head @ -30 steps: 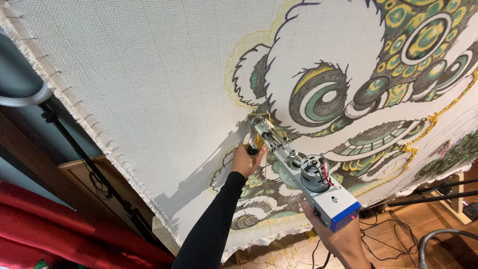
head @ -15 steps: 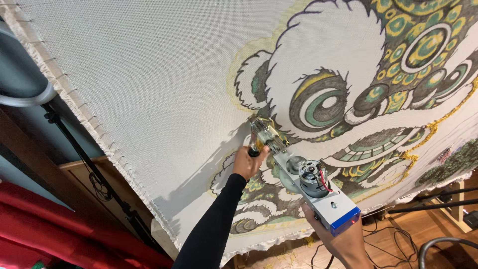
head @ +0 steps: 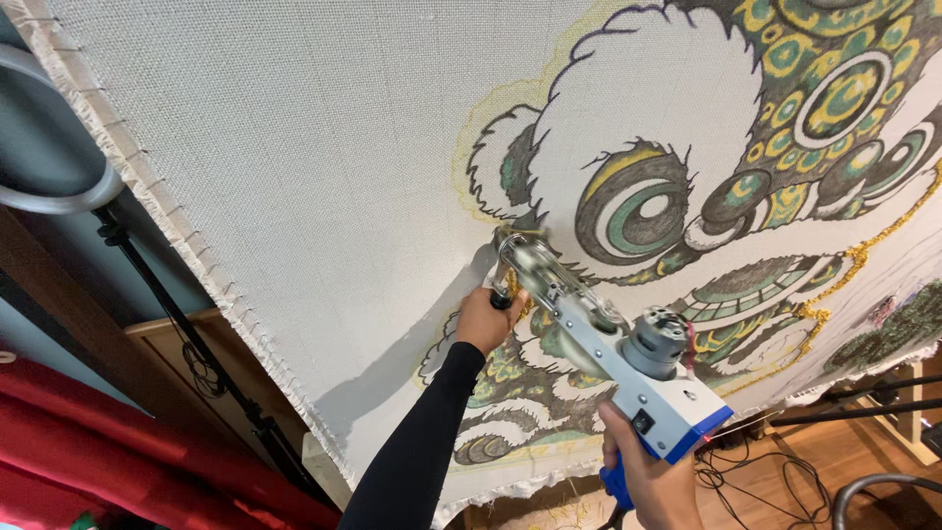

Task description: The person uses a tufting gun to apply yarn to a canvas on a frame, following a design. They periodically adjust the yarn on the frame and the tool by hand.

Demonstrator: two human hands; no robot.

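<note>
Gripping tufting gun (head: pixel 608 348) — both hands' fingers closed — tip against canvas (head: pixel 294 147).

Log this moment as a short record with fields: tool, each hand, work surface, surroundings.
tool: tufting gun, metal body, blue-edged base, tip against the cloth
left hand: left hand grips the front handle, black sleeve
right hand: right hand holds the blue rear grip
work surface: stretched cloth with a drawn lion-like face, partly tufted green and yellow
surroundings: ring light on a stand, red fabric, cables on the floor
</note>
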